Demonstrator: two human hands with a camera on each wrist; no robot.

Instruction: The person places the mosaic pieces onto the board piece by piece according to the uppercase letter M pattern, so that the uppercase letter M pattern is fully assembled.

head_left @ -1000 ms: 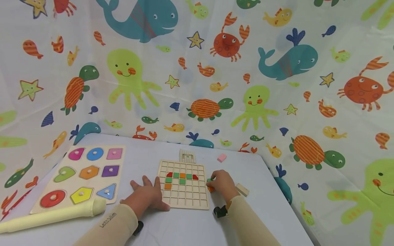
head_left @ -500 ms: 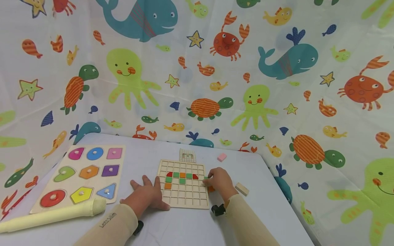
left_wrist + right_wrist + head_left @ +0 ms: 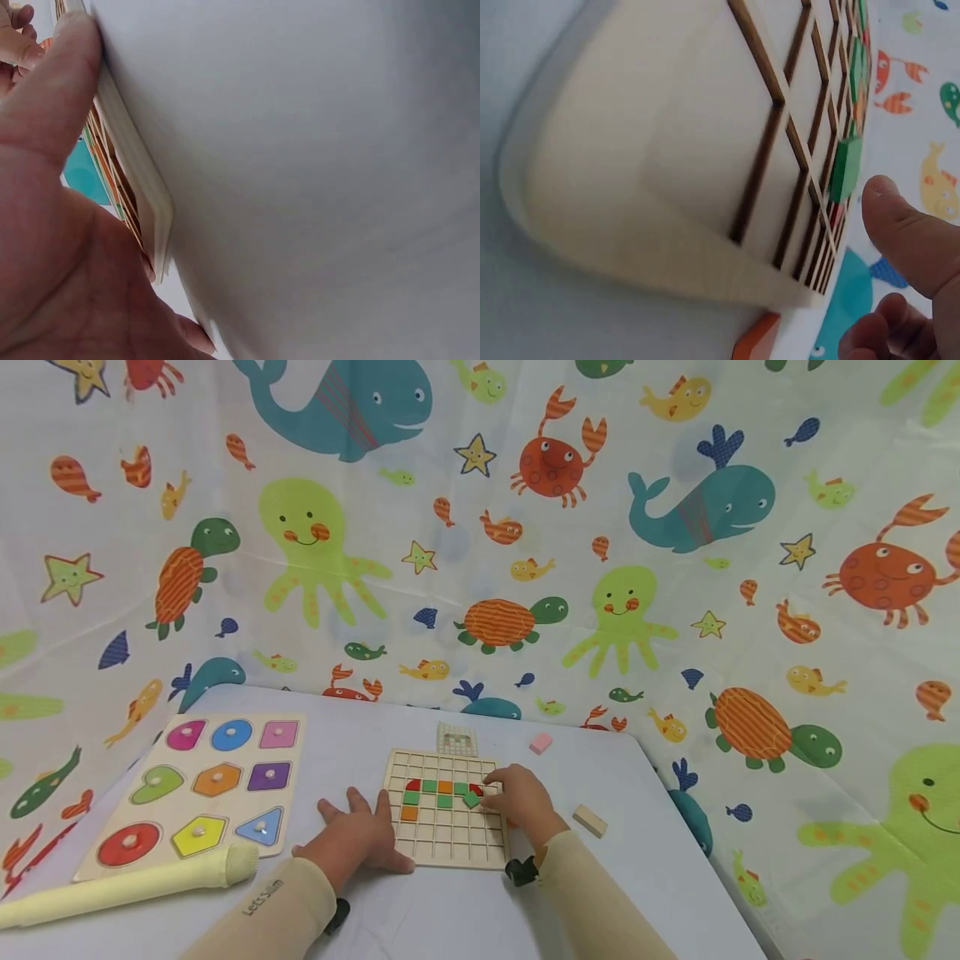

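My left hand [image 3: 360, 835] lies with spread fingers at the left edge of a wooden grid board [image 3: 471, 852]. In the left wrist view its thumb [image 3: 64, 82] runs along the board's side. At the board's right side, my right hand [image 3: 521, 797] has thumb and index finger apart. A green block [image 3: 472, 798] sits turned askew on the grid, right by the thumb tip. The right wrist view shows the thumb [image 3: 892, 210] a little off that green block [image 3: 846, 171]. Red, green and orange blocks fill several cells. An orange block [image 3: 757, 337] lies beside the board, mostly hidden under my right hand.
A pattern card [image 3: 457, 740] lies behind the board. A pink block [image 3: 541, 743] and a plain wooden block [image 3: 590, 821] are to the right. On the left are a knobbed shape puzzle [image 3: 247, 793] and a pale yellow roll [image 3: 135, 885]. A printed curtain [image 3: 480, 543] hangs behind.
My right hand has moved left from beside the board to over its right columns, bringing the green block onto the grid. The left hand has stayed put.
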